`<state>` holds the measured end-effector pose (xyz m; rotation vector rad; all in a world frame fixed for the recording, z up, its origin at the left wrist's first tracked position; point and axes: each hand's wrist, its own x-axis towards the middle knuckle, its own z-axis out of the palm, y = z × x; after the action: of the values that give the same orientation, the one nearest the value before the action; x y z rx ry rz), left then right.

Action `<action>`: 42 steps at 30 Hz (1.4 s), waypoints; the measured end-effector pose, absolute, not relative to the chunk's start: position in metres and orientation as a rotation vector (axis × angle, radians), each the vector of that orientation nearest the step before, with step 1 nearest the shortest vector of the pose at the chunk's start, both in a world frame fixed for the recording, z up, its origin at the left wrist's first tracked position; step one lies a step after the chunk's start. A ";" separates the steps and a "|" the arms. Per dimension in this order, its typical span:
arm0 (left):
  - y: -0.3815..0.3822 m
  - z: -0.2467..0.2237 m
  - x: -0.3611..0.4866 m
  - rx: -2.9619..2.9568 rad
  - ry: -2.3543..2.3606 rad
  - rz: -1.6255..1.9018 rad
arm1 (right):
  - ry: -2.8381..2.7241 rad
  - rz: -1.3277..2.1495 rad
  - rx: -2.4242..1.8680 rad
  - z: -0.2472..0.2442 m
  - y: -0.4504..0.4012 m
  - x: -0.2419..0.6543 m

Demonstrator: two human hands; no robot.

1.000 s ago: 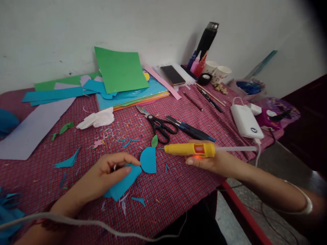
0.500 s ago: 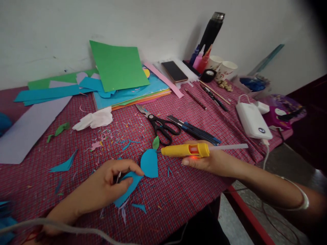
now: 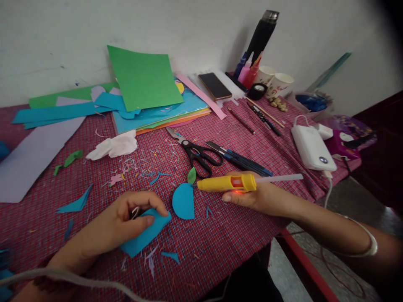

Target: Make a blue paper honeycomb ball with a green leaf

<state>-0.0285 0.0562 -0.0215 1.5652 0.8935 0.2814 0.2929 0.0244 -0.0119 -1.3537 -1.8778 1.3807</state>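
Gripping the glue gun (image 3: 217,183) in your right hand (image 3: 250,199), you aim its nozzle at the half-round cutout (image 3: 184,202), right beside the leaf (image 3: 191,175) at its top; whether the tip touches cannot be told. Your fingers wrap the gun, a red glow shows on its underside, and a pale glue stick (image 3: 280,178) sticks out behind. Your left hand (image 3: 121,220) pinches a blue sheet (image 3: 143,239) between thumb and fingers, low over the worktop (image 3: 220,228).

Take the cutout, lying flat, as the centre of your clock. The blue sheet is at 8 o'clock and the gun at 2. The scissors (image 3: 186,144) lie just past 12, handles toward you, with the cutter (image 3: 217,147) near them. Your tissue (image 3: 116,146) is at 10, the green sheet (image 3: 145,79) at 11, tilted over other papers. Farther off, the bottle (image 3: 262,35) and cups (image 3: 280,86) stand at 1, and the power bank (image 3: 313,147) sits at 2.
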 end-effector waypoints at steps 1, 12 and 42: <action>0.056 -0.021 -0.028 1.563 0.905 0.267 | -1.873 1.382 -1.364 -0.011 0.025 0.293; 0.054 -0.024 -0.028 1.530 0.924 0.233 | -1.868 1.435 -1.325 -0.013 0.026 0.293; 0.046 -0.006 0.001 1.847 0.957 0.018 | -1.925 1.266 -1.423 -0.012 0.020 0.291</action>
<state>0.0010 0.0457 -0.0063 1.8474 0.9565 0.0185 0.2908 0.0195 -0.0118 -1.4235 -1.9248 1.2658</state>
